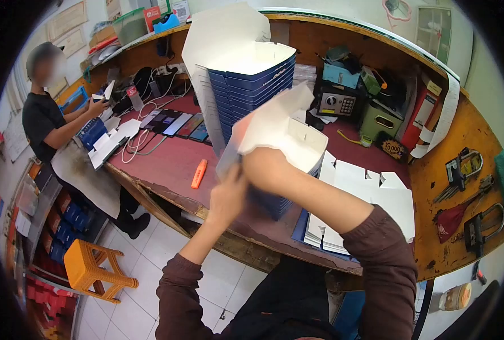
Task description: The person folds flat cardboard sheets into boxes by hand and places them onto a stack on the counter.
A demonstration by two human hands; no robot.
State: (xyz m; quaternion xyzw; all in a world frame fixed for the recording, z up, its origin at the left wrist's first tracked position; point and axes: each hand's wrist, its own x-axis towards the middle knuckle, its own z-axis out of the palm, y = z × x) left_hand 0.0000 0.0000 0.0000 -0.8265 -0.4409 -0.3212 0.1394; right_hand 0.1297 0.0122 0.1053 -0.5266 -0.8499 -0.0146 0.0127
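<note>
A tall stack of open blue boxes with white insides stands on the dark red desk. In front of it is a second, lower stack of blue and white boxes, its top lid raised and blurred. My right hand is at this top box, its fingers hidden behind the wrist and the white card. My left hand is at the box's left edge, smeared by motion, its fingers unclear. Flat white cardboard sheets lie to the right, and an orange highlighter lies to the left.
Several phones and white cables lie at the back left of the desk. A co-worker stands at the left, handling a box. A safe is at the back, padlocks at the right, an orange stool below left.
</note>
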